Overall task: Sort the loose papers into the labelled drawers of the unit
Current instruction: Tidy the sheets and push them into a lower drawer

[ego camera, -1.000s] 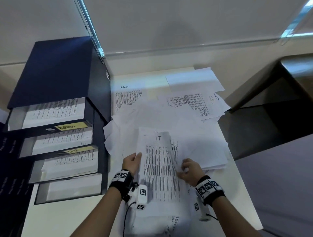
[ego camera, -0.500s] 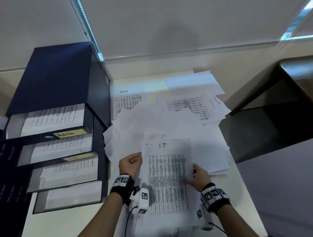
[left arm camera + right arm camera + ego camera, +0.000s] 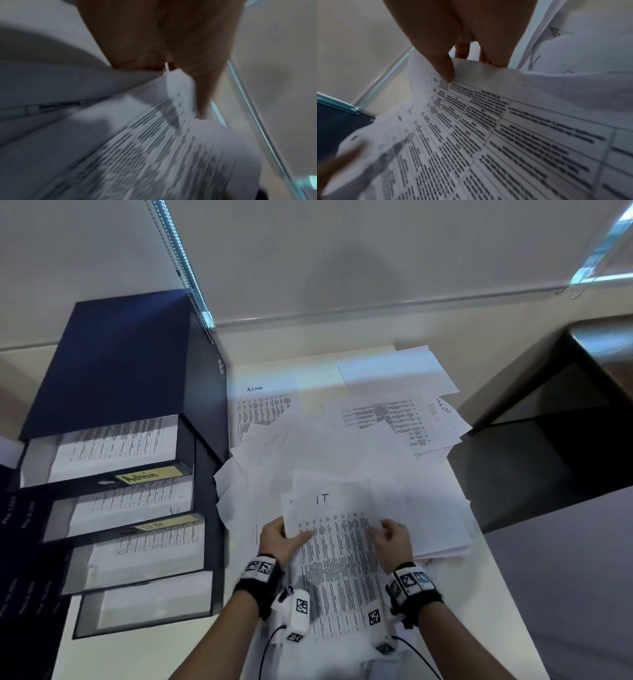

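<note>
A printed sheet headed "IT" [image 3: 337, 546] is held up over the paper pile on the white table [image 3: 493, 594]. My left hand [image 3: 279, 537] pinches its left edge, thumb on the print. My right hand [image 3: 390, 537] grips its right edge. In the left wrist view the thumb [image 3: 202, 94] presses the blurred IT sheet [image 3: 154, 148]; in the right wrist view the thumb [image 3: 443, 67] lies on the IT sheet [image 3: 488, 135]. The dark blue drawer unit [image 3: 120, 364] stands at the left, its drawers pulled out with papers inside, one labelled "Admin" [image 3: 144, 475].
Loose sheets [image 3: 308, 446] cover the table's middle and far side, two marked "Admin" [image 3: 255, 389]. A dark desk [image 3: 555, 422] stands to the right. A beaded blind chain [image 3: 181, 265] hangs above the unit. Bare tabletop [image 3: 164, 652] lies in front of the drawers.
The IT sheet went from curled to flat and has been lifted off the pile. My left thumb has come onto its face; my right hand shifted to its right edge.
</note>
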`<action>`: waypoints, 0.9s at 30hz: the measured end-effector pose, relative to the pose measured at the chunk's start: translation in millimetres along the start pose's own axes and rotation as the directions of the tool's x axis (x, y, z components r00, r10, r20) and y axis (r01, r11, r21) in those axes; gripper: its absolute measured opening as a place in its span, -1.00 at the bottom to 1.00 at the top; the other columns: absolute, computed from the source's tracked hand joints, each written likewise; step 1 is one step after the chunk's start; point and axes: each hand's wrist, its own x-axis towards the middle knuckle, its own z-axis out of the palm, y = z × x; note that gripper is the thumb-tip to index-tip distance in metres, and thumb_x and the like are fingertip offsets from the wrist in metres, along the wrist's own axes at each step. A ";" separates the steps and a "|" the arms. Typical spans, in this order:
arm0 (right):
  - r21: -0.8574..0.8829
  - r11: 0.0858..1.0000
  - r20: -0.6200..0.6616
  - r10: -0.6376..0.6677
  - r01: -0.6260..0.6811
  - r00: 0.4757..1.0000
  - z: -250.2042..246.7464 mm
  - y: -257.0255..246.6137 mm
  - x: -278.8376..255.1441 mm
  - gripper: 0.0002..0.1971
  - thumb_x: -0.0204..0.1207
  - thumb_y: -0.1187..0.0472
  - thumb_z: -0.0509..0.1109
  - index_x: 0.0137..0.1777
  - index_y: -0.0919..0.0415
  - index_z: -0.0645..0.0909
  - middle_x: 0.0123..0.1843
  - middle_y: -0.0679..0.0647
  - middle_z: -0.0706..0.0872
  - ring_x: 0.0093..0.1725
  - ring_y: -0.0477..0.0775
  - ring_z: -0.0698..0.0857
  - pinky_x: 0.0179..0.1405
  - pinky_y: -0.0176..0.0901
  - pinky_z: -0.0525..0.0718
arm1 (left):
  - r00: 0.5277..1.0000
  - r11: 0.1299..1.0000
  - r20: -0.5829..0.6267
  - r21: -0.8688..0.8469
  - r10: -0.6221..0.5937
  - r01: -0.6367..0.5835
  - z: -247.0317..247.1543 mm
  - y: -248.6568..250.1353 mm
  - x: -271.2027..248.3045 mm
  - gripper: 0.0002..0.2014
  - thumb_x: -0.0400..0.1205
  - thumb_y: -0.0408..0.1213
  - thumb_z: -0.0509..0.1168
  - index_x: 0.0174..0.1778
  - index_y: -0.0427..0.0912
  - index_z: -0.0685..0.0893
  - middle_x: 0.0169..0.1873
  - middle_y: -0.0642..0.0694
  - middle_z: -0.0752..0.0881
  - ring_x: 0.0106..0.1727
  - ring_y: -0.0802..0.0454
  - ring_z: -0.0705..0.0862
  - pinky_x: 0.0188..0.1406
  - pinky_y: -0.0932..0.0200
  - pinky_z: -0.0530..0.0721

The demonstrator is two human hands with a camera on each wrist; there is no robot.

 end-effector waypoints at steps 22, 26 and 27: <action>0.128 0.909 -0.015 -0.399 0.397 0.917 -45.5 -106.6 -20.0 -0.55 0.29 0.24 0.68 0.10 -0.05 0.58 0.24 0.01 0.61 0.21 -0.01 0.64 0.30 -0.01 0.62 | 0.911 0.910 -0.020 -0.052 0.412 -0.412 -40.8 111.6 -27.2 -0.57 0.33 -0.45 0.60 0.09 -0.04 0.78 0.04 -0.10 0.82 0.11 0.05 0.77 0.16 0.09 0.71; -0.057 0.819 0.064 -0.568 0.571 0.821 -43.1 -99.5 5.0 -0.46 0.12 0.15 0.67 0.10 -0.25 0.63 0.20 -0.04 0.67 0.24 0.03 0.66 0.21 0.16 0.69 | 0.896 0.897 -0.037 0.005 0.442 -0.442 -43.7 130.2 -42.3 -0.75 0.48 -0.33 0.41 0.07 -0.23 0.75 0.09 -0.12 0.76 0.10 -0.05 0.75 0.28 -0.04 0.70; -0.068 0.797 0.060 -0.597 0.600 0.800 -44.9 -116.2 -1.3 -0.47 0.15 0.20 0.66 0.08 -0.27 0.62 0.22 -0.04 0.66 0.26 0.04 0.64 0.22 0.10 0.67 | 0.897 0.899 -0.062 0.006 0.438 -0.438 -48.6 139.9 -48.8 -0.74 0.54 -0.46 0.40 0.15 -0.31 0.72 0.11 -0.09 0.73 0.10 -0.04 0.71 0.23 0.08 0.69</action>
